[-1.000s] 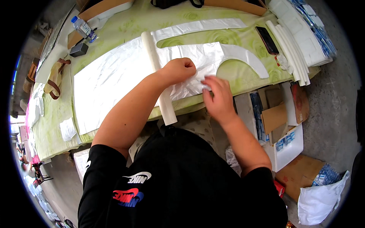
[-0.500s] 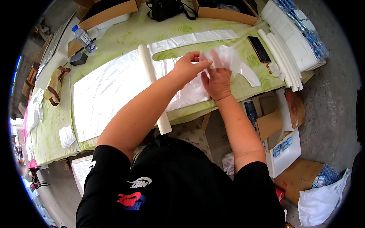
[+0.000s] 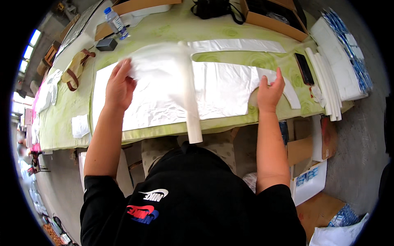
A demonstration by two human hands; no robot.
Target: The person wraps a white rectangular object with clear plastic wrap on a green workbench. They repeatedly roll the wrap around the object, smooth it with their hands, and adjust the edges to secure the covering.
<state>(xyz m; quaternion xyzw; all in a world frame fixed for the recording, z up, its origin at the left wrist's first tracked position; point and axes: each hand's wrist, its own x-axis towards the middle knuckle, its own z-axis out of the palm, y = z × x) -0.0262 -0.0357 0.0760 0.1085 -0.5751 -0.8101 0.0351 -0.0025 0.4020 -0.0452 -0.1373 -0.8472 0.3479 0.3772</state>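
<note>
A stack of thin white plastic sheets (image 3: 223,90), cut with strap-like strips in an apron-like shape, lies flat on the table. Across it, reaching past the table's near edge, rests a white tube (image 3: 193,125). A translucent plastic sheet (image 3: 158,65), blurred by motion, billows over the stack left of the tube. My left hand (image 3: 120,84) is raised at its left edge with fingers curled on it; the exact grip is smeared. Over the narrow right end of the stack is my right hand (image 3: 271,93), thumb and index finger apart, holding nothing.
A green patterned cloth (image 3: 230,32) covers the table. A phone (image 3: 303,69), several white tubes (image 3: 324,82) and a white foam box (image 3: 334,61) are at the right. A water bottle (image 3: 116,23) and dark small box (image 3: 106,44) stand far left. Cardboard boxes (image 3: 273,22) line the back.
My left hand has swung from the right end across to the left, carrying the translucent sheet over the tube. My right hand has lifted and spread its fingers. The view has shifted.
</note>
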